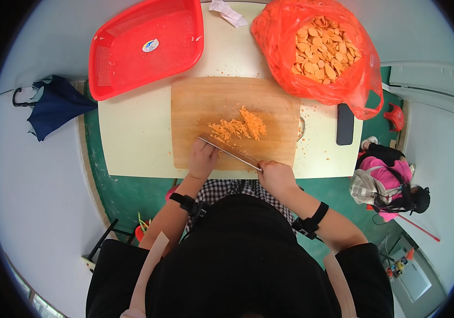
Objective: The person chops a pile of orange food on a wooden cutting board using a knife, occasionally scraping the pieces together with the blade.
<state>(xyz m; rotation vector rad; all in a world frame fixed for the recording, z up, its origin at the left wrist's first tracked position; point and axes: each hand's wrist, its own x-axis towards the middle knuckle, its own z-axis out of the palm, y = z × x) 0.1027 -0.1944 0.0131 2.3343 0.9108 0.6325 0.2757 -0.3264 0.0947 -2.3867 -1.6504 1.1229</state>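
Head view: knife (pixel 230 152) lay slantwise over the near part of the cutting board (pixel 269 100), on the table (pixel 131 132). Right hand (pixel 275 176): fingers wrapped tight round the handle. Left hand (pixel 203 159): fingers curled down over the blade's far end. Blade probably stiff, weighty, sharp beneath; handle and spine the safe holds. Minced carrot (pixel 240 127), soft and loose, heaped just beyond the blade.

A red basket (pixel 147 47) sits far left on the desk (pixel 131 138), crumpled paper (pixel 228 11) beside it. A red bag (pixel 274 37) of orange slices (pixel 323 50) stands far right, a phone (pixel 345 124) near it. An umbrella (pixel 54 105) lies on the floor (pixel 36 175).
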